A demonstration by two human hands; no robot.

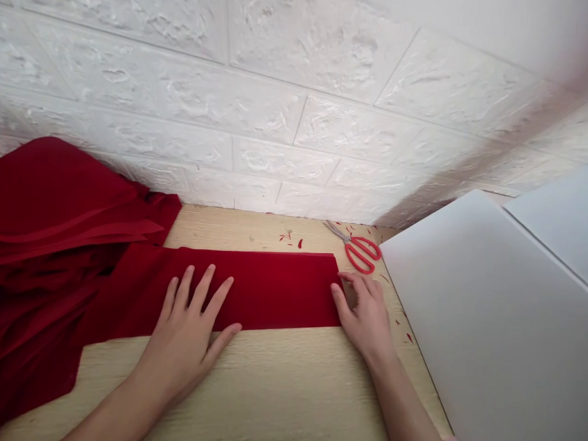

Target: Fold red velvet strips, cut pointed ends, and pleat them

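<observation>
A long strip of dark red cloth (282,291) lies flat on the table, its short end squared off at the right. My left hand (186,329) rests palm down on the strip with fingers spread. At the right end, my right hand (365,310) touches the short edge with curved fingers. A gap shows between its thumb and forefinger, with no cloth gripped there that I can see. Just beyond that hand lies a pair of scissors (358,248) with red handles, the blades pointing toward the wall.
Bunched red fabric (47,237) heaps at the left, joined to the strip. Small red scraps (300,243) dot the wooden table (278,387) near the wall and right edge. A white brick-pattern wall (259,110) stands behind; a white panel (493,317) borders the right side.
</observation>
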